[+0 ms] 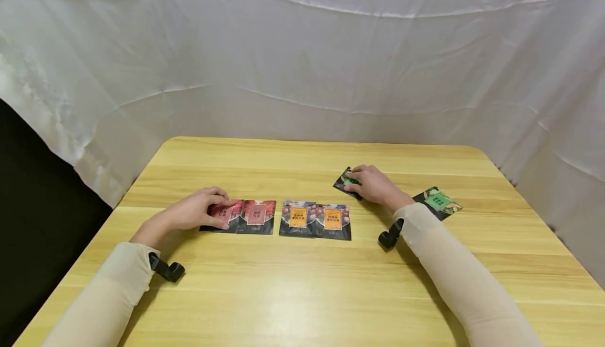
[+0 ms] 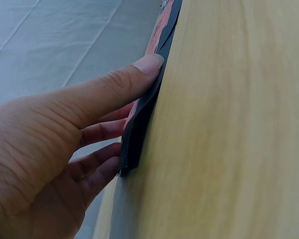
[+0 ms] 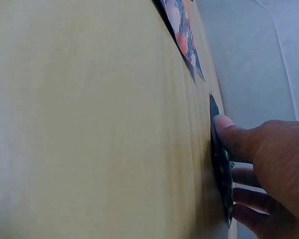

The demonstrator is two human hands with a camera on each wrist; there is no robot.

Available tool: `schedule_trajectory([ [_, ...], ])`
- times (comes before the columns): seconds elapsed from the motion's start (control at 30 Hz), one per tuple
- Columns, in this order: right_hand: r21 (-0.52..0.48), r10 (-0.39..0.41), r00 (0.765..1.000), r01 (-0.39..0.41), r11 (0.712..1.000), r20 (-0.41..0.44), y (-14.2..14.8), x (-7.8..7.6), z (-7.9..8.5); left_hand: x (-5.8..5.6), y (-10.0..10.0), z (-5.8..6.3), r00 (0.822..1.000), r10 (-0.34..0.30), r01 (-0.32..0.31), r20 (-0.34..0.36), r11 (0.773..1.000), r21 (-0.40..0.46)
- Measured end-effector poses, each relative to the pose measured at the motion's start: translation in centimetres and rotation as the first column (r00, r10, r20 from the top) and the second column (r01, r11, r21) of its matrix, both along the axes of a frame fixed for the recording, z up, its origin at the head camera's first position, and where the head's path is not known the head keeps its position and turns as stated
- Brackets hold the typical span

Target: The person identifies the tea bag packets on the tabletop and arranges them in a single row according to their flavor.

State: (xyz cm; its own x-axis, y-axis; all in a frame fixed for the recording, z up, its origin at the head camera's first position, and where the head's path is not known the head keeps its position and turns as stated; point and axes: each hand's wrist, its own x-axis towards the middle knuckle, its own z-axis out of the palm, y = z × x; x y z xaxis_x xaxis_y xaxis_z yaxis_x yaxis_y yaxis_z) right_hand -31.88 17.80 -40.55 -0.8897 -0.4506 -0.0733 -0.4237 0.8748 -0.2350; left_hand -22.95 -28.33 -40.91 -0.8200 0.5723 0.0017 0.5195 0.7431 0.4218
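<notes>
- Completed, by my judgement: the orange-label pair [image 1: 333, 222] lies flat on the table [image 1: 283, 294], its two packets side by side and touching. All positions below are taken from this pair.
- Nearly completed, by my judgement: left of the pair, the outer red-label packet [image 1: 224, 213] and inner red-label packet [image 1: 257, 217] form a second row, edges meeting. A narrow gap separates them from the pair.
- Outstanding, by my judgement: the green labels. The held green-label packet [image 1: 343, 180] sits just beyond the pair's right end, askew. The loose green-label packet [image 1: 438, 202] lies well to the right of the pair, also askew. The two are apart.
- Left hand [image 1: 189, 211]: left of the pair, I pinch the outer red-label packet, thumb on its near edge, fingers at the far edge.
- Right hand [image 1: 375, 185]: beyond and to the right of the pair, I pinch the held green-label packet between thumb and fingers. Whether it is raised off the surface I cannot tell.
- Condition: all six are thin, dark packets with a coloured label and printed characters. The held green-label packet is partly covered by my fingers; the loose one shows its green label fully, with leafy print around it. The outer red-label packet's near edge bows slightly under my thumb.
</notes>
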Motion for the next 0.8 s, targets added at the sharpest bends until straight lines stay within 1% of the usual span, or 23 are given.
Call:
schedule_trajectory([
  [0.13,-0.013,0.028,1.000,-0.028,1.000,-0.013,0.4,-0.2,-0.1,-0.1,-0.1,0.0,1.000,0.004,-0.004,0.001,1.000,0.002],
  [0.4,-0.078,0.089,0.996,-0.088,0.993,0.017,2.0,-0.2,0.0,-0.2,-0.2,0.2,1.000,0.004,-0.004,0.002,1.000,0.011],
  [0.8,-0.116,0.123,0.992,-0.118,0.986,0.040,4.1,0.4,0.3,-0.5,-0.1,0.5,1.000,-0.009,0.009,-0.016,1.000,0.005],
])
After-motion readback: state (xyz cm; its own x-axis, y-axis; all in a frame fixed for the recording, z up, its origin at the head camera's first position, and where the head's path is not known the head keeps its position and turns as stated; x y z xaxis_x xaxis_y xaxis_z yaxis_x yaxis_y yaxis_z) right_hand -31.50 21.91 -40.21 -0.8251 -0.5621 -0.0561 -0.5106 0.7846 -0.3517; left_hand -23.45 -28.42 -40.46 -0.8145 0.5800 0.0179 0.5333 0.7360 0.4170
